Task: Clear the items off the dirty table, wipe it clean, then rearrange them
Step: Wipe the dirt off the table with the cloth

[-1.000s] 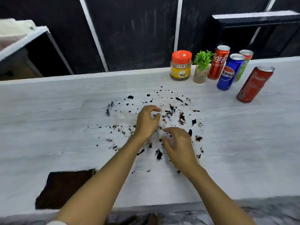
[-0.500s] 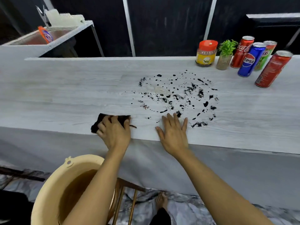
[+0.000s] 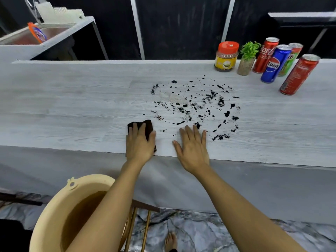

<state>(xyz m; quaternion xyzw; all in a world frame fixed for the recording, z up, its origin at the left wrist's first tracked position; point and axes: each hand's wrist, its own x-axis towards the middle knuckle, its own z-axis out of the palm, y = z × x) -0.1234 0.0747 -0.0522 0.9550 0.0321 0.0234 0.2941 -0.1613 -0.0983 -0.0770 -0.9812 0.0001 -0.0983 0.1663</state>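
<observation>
The left hand (image 3: 140, 142) lies flat on a dark cloth (image 3: 146, 125) at the near edge of the table (image 3: 72, 106). Its fingers (image 3: 135, 128) are straight and close together, pressing the cloth down, with the thumb along the cloth's right side. The right hand (image 3: 192, 148) rests palm down just right of it, its fingers (image 3: 195, 130) spread and holding nothing. Their tips reach the near fringe of the black splatter (image 3: 196, 104).

The splatter spreads ahead of both sets of fingers and to the right of the cloth, partly wet blobs and partly dry crumbs. The jar (image 3: 226, 56), potted plant (image 3: 248, 59) and cans (image 3: 273, 64) stand well beyond the right fingers at the far edge, apart from the mess, so clearing looks done and wiping looks about to begin.

To wipe well, the left fingers should probably keep even pressure and sweep from the outer specks inward. That gathers the blobs into the cloth and avoids smearing them across the pale grain. The right hand would be better lifted clear of the nearest marks so it doesn't drag them. The crumbs are likely to scatter, so short overlapping strokes toward the near edge suit better. A basin (image 3: 54, 206) below the left forearm could serve for rinsing.
</observation>
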